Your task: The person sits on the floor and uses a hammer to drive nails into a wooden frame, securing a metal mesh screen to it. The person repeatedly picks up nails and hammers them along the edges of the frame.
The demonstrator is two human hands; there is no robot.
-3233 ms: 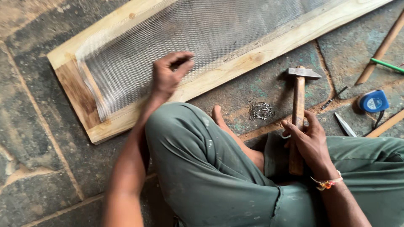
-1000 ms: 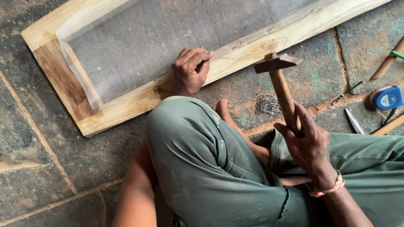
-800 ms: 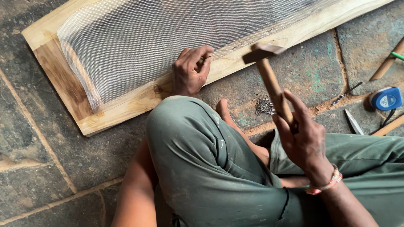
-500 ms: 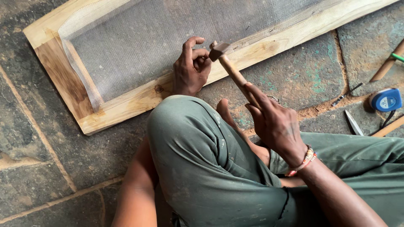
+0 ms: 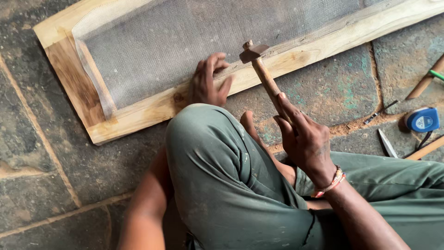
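Observation:
A long wooden frame (image 5: 69, 69) lies on the stone floor with grey wire mesh (image 5: 185, 37) stretched over it. My left hand (image 5: 209, 83) rests on the frame's near rail at the mesh edge, fingers pinched together as if holding something too small to see. My right hand (image 5: 303, 139) grips the wooden handle of a hammer (image 5: 261, 69). The hammer's metal head hangs just above the near rail, right beside my left fingers. My knee in green trousers (image 5: 217, 171) is raised between my arms.
A blue tape measure (image 5: 423, 119) lies at the right on the floor, with a metal blade (image 5: 386, 142) and a dark nail or punch (image 5: 380, 112) next to it. Wooden sticks (image 5: 423, 83) lie at the right edge. Sawdust lines a floor joint.
My right hand lifted the hammer off the floor and swung it left, bringing its head down to the rail beside my left hand. My left hand stayed on the rail.

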